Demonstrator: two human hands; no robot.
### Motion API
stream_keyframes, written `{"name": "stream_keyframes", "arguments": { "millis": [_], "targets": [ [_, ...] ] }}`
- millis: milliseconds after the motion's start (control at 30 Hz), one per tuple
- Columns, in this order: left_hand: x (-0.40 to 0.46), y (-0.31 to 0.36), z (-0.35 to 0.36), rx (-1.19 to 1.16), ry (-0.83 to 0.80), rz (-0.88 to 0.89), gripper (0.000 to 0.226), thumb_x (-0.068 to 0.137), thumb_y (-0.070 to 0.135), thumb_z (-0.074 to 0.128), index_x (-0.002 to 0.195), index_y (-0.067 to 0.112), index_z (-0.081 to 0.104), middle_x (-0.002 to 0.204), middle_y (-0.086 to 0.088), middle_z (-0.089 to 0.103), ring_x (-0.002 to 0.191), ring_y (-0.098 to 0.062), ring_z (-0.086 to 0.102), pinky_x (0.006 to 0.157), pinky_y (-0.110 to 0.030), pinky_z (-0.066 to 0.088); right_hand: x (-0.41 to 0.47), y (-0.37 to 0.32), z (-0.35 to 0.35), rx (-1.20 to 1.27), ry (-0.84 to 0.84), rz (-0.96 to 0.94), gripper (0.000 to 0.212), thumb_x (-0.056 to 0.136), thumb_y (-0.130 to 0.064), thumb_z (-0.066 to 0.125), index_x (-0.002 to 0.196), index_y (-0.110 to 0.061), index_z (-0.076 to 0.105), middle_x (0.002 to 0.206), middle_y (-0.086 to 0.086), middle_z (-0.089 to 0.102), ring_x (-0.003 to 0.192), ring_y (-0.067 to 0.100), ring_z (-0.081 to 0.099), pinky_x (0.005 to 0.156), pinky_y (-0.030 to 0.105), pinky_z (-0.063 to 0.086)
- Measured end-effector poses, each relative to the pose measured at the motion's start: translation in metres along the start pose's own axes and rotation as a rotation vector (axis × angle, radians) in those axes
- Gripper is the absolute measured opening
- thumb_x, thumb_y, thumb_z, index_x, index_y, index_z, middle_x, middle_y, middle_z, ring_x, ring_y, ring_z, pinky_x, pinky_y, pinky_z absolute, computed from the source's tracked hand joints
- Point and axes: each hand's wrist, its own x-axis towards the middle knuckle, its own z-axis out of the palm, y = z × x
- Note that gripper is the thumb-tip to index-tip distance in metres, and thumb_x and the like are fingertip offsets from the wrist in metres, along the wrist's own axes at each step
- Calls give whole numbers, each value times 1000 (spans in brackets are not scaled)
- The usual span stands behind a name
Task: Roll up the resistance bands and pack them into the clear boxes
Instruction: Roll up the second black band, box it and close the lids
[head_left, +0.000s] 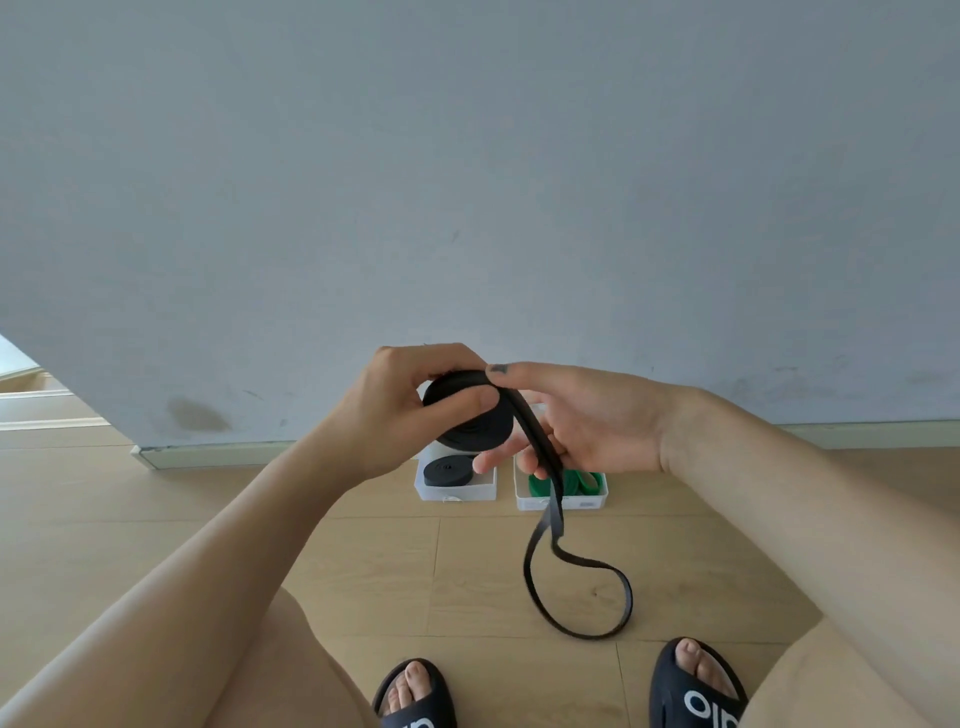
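A pale grey wall (467, 182) meets a light wood-plank floor (363, 561), and against the skirting stand two clear boxes: the left box (455, 491) already holds a rolled black band (448, 470), the right box (561, 500) green bands (589, 482). Above them the left hand (415, 400) pinches a black resistance band coil (470, 415), thumb across its face and fingers behind, while the right hand (571, 421) curls lightly round the free strap (545, 457) just beside the coil. The band looks light, soft and rubbery, likely grippy yet springy enough to unwind if released, so it is best held flat across the coil's faces. The coil's axis points roughly toward the camera; the strap runs down and right into a loose loop (582, 597) ending near the slippers (696, 691).
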Motion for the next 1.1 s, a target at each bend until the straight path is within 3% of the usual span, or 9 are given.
{"name": "stream_keyframes", "arguments": {
  "millis": [167, 300, 467, 600, 700, 833, 933, 1000, 1100],
  "targets": [
    [-1, -1, 0, 81, -76, -15, 7, 92, 15, 74, 96, 21, 74, 86, 7, 73, 86, -17, 67, 78, -29, 53, 4, 4, 1, -69, 43, -6, 45, 94, -50, 66, 124, -16, 70, 110, 21, 75, 69, 13, 48, 77, 30, 39],
    [-1, -3, 6, 173, -97, 25, 8, 93, 18, 71, 85, 19, 71, 69, 3, 63, 66, -17, 55, 64, -38, 46, 4, 5, 7, -128, 71, 15, 44, 92, -58, 64, 114, -21, 73, 104, 18, 77, 65, 13, 48, 84, 35, 36],
    [0, 0, 2, 1, -27, -46, 8, 93, 25, 67, 90, 30, 71, 80, 11, 70, 78, -10, 64, 70, -17, 47, 0, -2, -1, 41, -35, -6, 56, 98, -48, 60, 140, -12, 58, 124, 31, 69, 66, 16, 49, 75, 31, 43],
    [0, -2, 1, 26, -21, -33, 3, 94, 21, 73, 96, 23, 73, 86, 11, 74, 85, -12, 68, 77, -17, 51, -1, -1, 3, 42, 56, -14, 38, 95, -45, 65, 118, -14, 70, 97, 22, 75, 64, 14, 46, 70, 27, 43],
    [0, -1, 4, 133, -74, -9, 3, 90, 26, 74, 90, 24, 72, 81, 9, 71, 80, -15, 64, 74, -28, 51, 1, 4, 6, -89, 125, -24, 40, 90, -54, 68, 100, -16, 76, 91, 18, 75, 65, 15, 49, 73, 29, 43],
    [1, 0, 4, 27, -30, -37, 7, 95, 17, 70, 91, 21, 73, 80, 8, 70, 79, -12, 63, 72, -20, 49, 1, 3, -1, -81, 63, 2, 59, 92, -63, 62, 128, -18, 69, 115, 19, 75, 80, 23, 53, 81, 35, 44],
    [1, 1, 0, -45, -11, -50, 5, 96, 17, 69, 95, 17, 74, 84, 5, 73, 83, -13, 66, 75, -18, 50, 1, 1, -5, 11, -15, -16, 56, 95, -55, 63, 136, -16, 62, 124, 27, 70, 93, 36, 45, 74, 34, 41],
    [0, 1, 0, -24, -32, -53, 4, 94, 14, 72, 96, 17, 74, 86, 4, 74, 86, -14, 68, 78, -19, 51, 2, 2, -2, -13, 19, -20, 44, 96, -51, 64, 124, -17, 68, 112, 26, 74, 75, 28, 50, 71, 31, 36],
    [-1, 1, 3, 88, -106, -38, 8, 89, 29, 72, 94, 23, 74, 85, 7, 73, 85, -16, 67, 79, -27, 53, 3, 4, 5, -146, 111, -23, 41, 96, -55, 61, 110, -19, 74, 100, 24, 76, 55, 10, 51, 69, 31, 35]
  ]
}}
